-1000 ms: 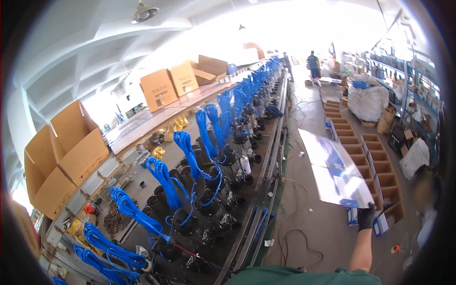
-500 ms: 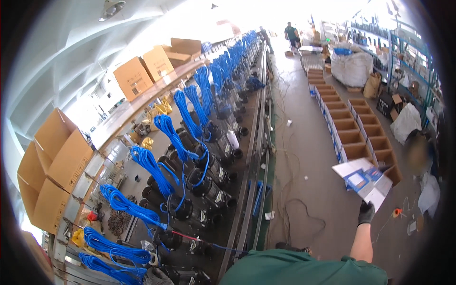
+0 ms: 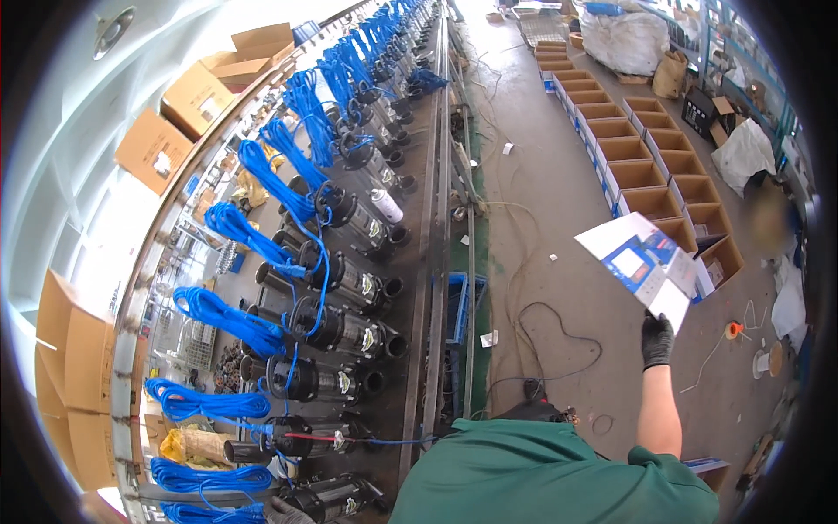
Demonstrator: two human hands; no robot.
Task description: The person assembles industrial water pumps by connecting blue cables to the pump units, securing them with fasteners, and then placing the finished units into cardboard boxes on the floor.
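My right hand (image 3: 657,339), in a dark glove, grips the lower edge of a flat white and blue printed cardboard piece (image 3: 624,269), held out above the floor. At the lower left, my gloved left hand (image 3: 290,513) shows only in part, beside the nearest black and silver submersible pump (image 3: 327,498); its fingers are mostly hidden. Bundled blue cables (image 3: 209,476) lie at the pumps' left ends. A red and blue wire (image 3: 349,440) runs across a pump toward my body.
A long row of pumps fills the workbench (image 3: 419,314) on the left. Rows of open cartons (image 3: 630,150) stand on the floor to the right. Loose cable (image 3: 601,345) lies on the floor, near an orange spool (image 3: 733,330). A blue crate (image 3: 457,307) sits beside the bench.
The view has tipped downward, so the far people are out of sight and more of the near floor shows. My right hand still holds the cardboard piece, now seen slightly farther left.
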